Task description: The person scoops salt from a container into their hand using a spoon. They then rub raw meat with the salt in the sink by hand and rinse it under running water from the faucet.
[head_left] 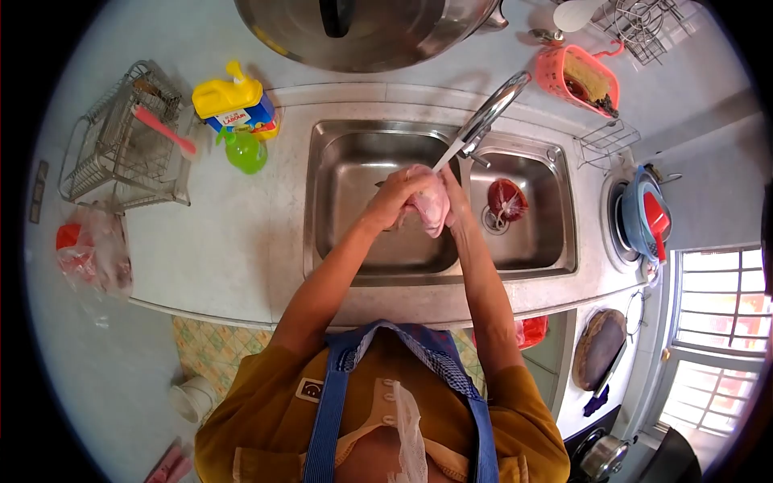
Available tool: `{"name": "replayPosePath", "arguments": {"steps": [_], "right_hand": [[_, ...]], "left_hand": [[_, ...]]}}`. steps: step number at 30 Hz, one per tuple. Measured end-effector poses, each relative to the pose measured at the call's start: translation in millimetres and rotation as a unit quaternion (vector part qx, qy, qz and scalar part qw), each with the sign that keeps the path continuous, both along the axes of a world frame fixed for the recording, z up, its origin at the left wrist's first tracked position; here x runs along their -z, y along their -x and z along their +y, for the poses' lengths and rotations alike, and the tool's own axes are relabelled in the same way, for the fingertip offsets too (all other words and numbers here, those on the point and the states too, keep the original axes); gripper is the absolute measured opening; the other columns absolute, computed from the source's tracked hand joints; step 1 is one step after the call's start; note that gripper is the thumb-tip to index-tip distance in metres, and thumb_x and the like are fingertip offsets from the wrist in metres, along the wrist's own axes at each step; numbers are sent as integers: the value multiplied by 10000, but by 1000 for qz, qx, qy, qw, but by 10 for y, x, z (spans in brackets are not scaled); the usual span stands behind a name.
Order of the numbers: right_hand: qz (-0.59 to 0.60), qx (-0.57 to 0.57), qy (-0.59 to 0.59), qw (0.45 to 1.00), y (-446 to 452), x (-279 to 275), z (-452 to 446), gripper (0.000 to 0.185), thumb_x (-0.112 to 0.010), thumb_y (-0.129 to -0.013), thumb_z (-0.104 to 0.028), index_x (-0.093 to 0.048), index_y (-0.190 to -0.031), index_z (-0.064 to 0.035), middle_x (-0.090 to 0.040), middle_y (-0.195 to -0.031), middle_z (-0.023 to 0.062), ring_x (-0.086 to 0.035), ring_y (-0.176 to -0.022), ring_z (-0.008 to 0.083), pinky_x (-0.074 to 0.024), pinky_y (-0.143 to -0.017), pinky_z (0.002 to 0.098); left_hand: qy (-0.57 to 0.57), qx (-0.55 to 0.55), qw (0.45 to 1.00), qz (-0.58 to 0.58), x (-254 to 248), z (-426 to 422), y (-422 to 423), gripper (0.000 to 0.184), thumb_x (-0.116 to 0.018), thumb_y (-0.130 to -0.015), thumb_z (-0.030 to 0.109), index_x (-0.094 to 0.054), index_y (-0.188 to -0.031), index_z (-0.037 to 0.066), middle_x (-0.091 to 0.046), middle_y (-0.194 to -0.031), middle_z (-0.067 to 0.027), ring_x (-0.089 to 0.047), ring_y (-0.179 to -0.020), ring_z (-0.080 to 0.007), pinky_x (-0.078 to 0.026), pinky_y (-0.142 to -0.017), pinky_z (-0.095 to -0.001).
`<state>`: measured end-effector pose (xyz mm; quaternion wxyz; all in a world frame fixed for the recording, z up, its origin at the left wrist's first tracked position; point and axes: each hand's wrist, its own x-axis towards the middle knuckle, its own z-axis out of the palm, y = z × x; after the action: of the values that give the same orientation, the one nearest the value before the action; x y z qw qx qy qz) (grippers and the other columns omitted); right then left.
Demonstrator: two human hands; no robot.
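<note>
Both hands hold a pale pink piece of raw meat [432, 203], which looks like chicken, over the large left basin [354, 241] of the steel sink. My left hand [392, 197] is closed round its left side. On the other side, my right hand [456, 200] grips it, fingers partly hidden behind the meat. Water runs from the chrome faucet [503, 101] onto the top of the meat. In the smaller right basin [531, 249], a dark red rounded thing [507, 200] with clear plastic on it lies near the drain; its kind is unclear.
Left on the counter stand a yellow-and-blue jug [233, 105], a green pump bottle [245, 153] and a wire rack [133, 193]. A large pot lid [378, 44] is behind the sink. At right are a pink basket [555, 72] and a blue basin [636, 213].
</note>
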<state>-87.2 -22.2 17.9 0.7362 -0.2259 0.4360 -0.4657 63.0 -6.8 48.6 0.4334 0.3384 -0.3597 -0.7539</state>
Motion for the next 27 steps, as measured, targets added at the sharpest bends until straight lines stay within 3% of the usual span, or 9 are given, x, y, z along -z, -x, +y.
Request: {"name": "replayPosePath", "arguments": {"steps": [2, 6, 9, 13, 15, 21, 25, 27], "right_hand": [[-146, -87, 17, 985, -34, -250, 74, 407, -489, -890, -330, -482, -1154, -20, -579, -973, 96, -596, -842, 184, -500, -727, 308], [-64, -140, 141, 978, 39, -183, 230, 432, -538, -861, -269, -441, -1205, -26, -555, -1018, 95, -584, -865, 188, -500, -729, 291], [-16, -41, 143, 989, 86, -158, 291, 400, -535, -850, -216, -449, -1189, -21, -552, -1018, 96, -568, -876, 172, -486, -736, 279], [-12, -36, 128, 991, 184, -258, 316, 371, -526, -834, -170, -463, -1166, -17, -554, -1007, 85, -550, -880, 152, -463, -744, 266], [54, -39, 121, 990, 193, -245, 306, 348, -526, -823, -160, -483, -1138, -18, -556, -1003, 74, -541, -885, 140, -448, -736, 250], [20, -7, 109, 994, 149, -258, 279, 287, -516, -829, -152, -516, -1092, -38, -556, -951, 45, -538, -843, 124, -451, -686, 235], [22, 2, 115, 993, 101, -196, 216, 262, -506, -861, -166, -521, -1097, -54, -556, -951, 35, -545, -826, 123, -451, -668, 221], [77, -53, 121, 988, 128, -119, 122, 272, -500, -887, -198, -508, -1124, -65, -565, -984, 41, -560, -831, 127, -464, -669, 216]], "left_hand": [[13, 28, 999, 22, -20, -86, -82, 176, -564, -772, 146, -554, -925, 59, -508, -648, 22, -456, -546, -33, -373, -442, -178], [65, 60, 996, 21, -87, -129, -123, 294, -491, -690, 31, -533, -981, 42, -501, -692, 26, -428, -527, -26, -356, -440, -162], [64, 48, 997, 6, -115, -114, -13, 339, -489, -686, 28, -524, -1023, 45, -505, -718, 22, -431, -539, -32, -367, -468, -167], [108, 94, 990, -15, 16, -151, 108, 362, -490, -740, 35, -515, -1100, 56, -530, -826, 23, -460, -639, -25, -378, -518, -164], [130, 119, 982, -67, -21, -127, 125, 365, -480, -735, 35, -526, -1096, 65, -546, -863, 18, -466, -653, -26, -377, -519, -161], [212, 88, 973, -9, 35, -119, 222, 334, -489, -765, 25, -518, -1097, 53, -546, -851, -1, -535, -752, -63, -448, -545, -203], [145, 106, 982, -57, -23, -58, 180, 282, -520, -807, 63, -509, -1088, 37, -546, -846, -8, -560, -752, -89, -470, -524, -217], [151, 24, 988, -31, 50, -106, 233, 224, -553, -829, 108, -517, -1044, 54, -550, -804, -2, -532, -638, -65, -401, -439, -176]]}}
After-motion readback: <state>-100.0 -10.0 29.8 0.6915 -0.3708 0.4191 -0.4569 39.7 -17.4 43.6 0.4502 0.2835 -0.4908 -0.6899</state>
